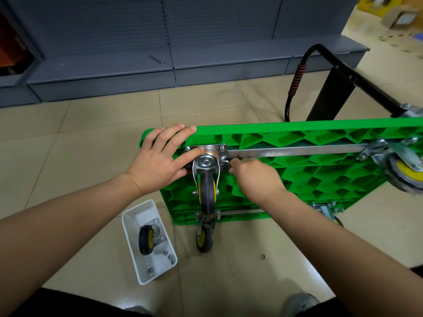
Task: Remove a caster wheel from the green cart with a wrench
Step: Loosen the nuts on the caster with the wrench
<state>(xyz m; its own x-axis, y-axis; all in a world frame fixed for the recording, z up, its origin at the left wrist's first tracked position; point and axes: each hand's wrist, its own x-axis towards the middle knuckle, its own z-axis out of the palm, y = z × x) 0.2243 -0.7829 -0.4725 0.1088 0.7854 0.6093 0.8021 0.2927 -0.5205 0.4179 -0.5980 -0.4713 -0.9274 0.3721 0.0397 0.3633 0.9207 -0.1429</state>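
Note:
The green cart (320, 179) stands on its side on the floor, ribbed underside facing me. A caster wheel (207, 191) with a black tyre and yellow hub hangs from a metal plate at the cart's upper left corner. My left hand (160, 156) lies with straight fingers over that corner, thumb against the plate. My right hand (254, 177) has its fingers curled at the plate's right edge, pinching a bolt or nut there; the fingertips hide it. A wrench (156, 59) lies on the grey shelf base, far from both hands.
A white basket (137, 225) on the floor at lower left holds a removed caster and several nuts. One loose nut (263, 256) lies on the tiles. Other casters (402, 170) remain on the cart. The black handle (297, 78) sticks out behind. Grey shelving lines the back.

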